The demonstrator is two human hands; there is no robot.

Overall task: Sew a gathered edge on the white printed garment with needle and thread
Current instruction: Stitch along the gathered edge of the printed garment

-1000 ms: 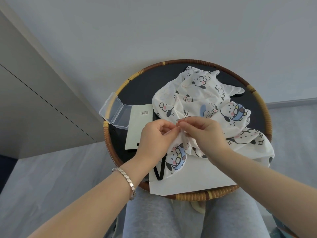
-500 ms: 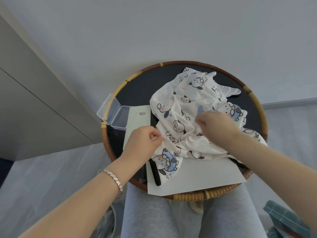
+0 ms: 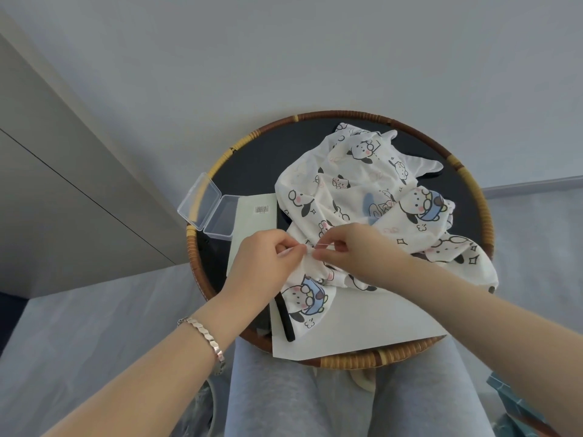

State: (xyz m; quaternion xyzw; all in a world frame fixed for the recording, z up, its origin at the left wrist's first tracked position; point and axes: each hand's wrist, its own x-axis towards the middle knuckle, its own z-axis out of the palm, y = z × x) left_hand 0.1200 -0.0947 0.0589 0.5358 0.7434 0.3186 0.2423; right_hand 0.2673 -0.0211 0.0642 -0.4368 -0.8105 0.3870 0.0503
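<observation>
My left hand (image 3: 268,263) pinches a bunched edge of the white printed garment (image 3: 362,190), which lies spread across a round dark tray (image 3: 347,115) with a woven rim, over my knees. My right hand (image 3: 356,250) pinches a thin needle (image 3: 318,245), held level, its tip at the fold beside my left fingertips. The print shows cartoon puppies and faint pink lettering I cannot read. At left, a pale card (image 3: 252,238) carries a barcode label (image 3: 261,209), too small to read, beside an open clear plastic box (image 3: 208,212).
</observation>
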